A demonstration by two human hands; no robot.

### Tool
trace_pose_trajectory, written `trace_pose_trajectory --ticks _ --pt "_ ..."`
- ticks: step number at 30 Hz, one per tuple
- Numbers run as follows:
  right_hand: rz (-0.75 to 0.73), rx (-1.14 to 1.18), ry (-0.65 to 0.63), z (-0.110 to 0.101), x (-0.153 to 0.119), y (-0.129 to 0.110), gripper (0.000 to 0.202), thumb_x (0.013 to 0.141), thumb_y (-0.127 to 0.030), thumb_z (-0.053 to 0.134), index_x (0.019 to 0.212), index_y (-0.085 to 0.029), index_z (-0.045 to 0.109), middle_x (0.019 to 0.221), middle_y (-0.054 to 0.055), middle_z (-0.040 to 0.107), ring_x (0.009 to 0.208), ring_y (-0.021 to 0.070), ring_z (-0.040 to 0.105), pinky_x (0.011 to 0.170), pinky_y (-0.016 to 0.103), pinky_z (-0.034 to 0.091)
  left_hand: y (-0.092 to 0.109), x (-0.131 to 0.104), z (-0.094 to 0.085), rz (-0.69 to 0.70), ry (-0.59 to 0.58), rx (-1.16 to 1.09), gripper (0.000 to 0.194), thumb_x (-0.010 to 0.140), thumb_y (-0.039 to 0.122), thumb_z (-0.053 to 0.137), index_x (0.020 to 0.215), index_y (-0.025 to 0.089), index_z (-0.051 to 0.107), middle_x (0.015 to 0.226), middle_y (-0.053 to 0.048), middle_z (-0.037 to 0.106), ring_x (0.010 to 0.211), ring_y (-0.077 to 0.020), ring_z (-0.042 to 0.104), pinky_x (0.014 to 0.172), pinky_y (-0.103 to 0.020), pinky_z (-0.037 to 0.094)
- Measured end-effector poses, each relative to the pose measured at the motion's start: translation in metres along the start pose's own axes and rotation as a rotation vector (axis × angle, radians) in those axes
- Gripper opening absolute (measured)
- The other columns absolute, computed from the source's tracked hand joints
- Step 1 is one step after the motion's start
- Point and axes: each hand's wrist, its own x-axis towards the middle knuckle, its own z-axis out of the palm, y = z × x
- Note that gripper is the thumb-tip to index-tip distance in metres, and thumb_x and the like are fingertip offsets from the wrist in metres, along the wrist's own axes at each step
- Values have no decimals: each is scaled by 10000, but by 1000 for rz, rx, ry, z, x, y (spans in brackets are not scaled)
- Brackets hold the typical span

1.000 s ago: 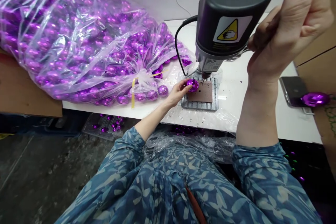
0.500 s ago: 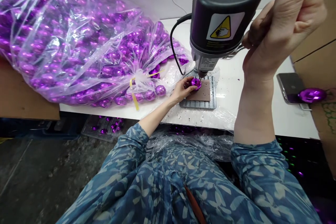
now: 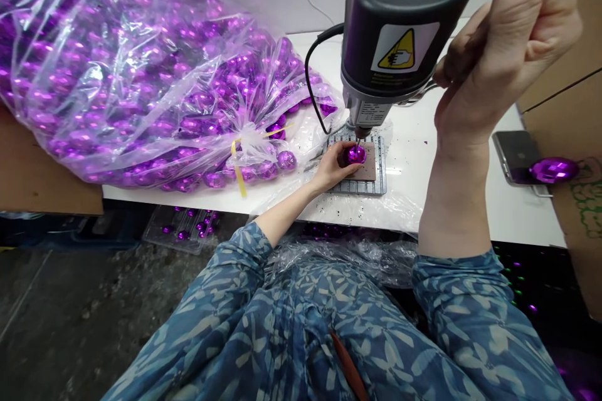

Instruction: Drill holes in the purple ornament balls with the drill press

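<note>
Under the bit of a black drill press [image 3: 407, 19], a shiny purple ball [image 3: 356, 155] sits over a brown board [image 3: 369, 169] on the grey metal base [image 3: 380, 182]. My left hand [image 3: 335, 167] holds the ball from the left, thumb and fingers curved round it. Raised at the right of the drill head, my right hand [image 3: 510, 44] is closed on the drill press handle [image 3: 442, 72], which is mostly hidden by the fingers. The drill tip is at the top of the ball; whether it has entered cannot be seen.
A large clear bag [image 3: 141, 75] full of purple balls covers the left of the white table [image 3: 409, 169]. At the right lie a dark phone-like device [image 3: 516, 153] and a purple faceted piece [image 3: 554, 170], beside cardboard [image 3: 576, 200]. A black cable hangs left of the drill.
My left hand has moved slightly to the right with the ball, which now sits more squarely under the bit. My right hand has stayed almost in place on the handle.
</note>
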Motion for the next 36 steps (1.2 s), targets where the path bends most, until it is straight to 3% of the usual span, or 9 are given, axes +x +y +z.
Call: trace_pose_trajectory --ticks 8,14,21,27,36 --pt "-46 74 126 -5 -25 1 740 946 -729 719 714 -190 268 528 -91 288 434 -20 295 444 188 250 -1 0 0 -27 8 -47 596 912 399 1012 1407 238 720 1427 -130 778 1394 -353 738 1290 -611 590" --pt "-161 73 157 -13 -53 10 727 1063 -584 721 678 -178 256 544 -58 163 447 12 296 458 222 254 -2 0 2 -22 10 -66 595 923 392 995 1413 224 703 1399 -138 782 1379 -356 738 1280 -622 594" --pt "-235 93 178 -17 -62 24 730 1073 -543 732 687 -205 213 551 -58 136 436 31 194 426 265 215 -4 0 2 -10 3 -86 603 925 415 999 1416 242 695 1393 -123 786 1372 -340 745 1297 -612 580" --pt "-300 106 178 -22 -71 38 725 1083 -495 711 761 -217 123 568 -84 155 459 -3 146 453 211 224 -4 -2 2 -24 0 -108 601 934 425 986 1401 248 651 1392 -124 753 1365 -327 736 1276 -595 584" --pt "-405 84 200 -22 -85 46 587 1097 -361 636 724 -187 216 584 -73 172 485 0 173 507 206 274 -2 -2 2 -28 4 -134 595 926 427 1002 1360 253 634 1371 -102 739 1333 -295 753 1236 -541 616"
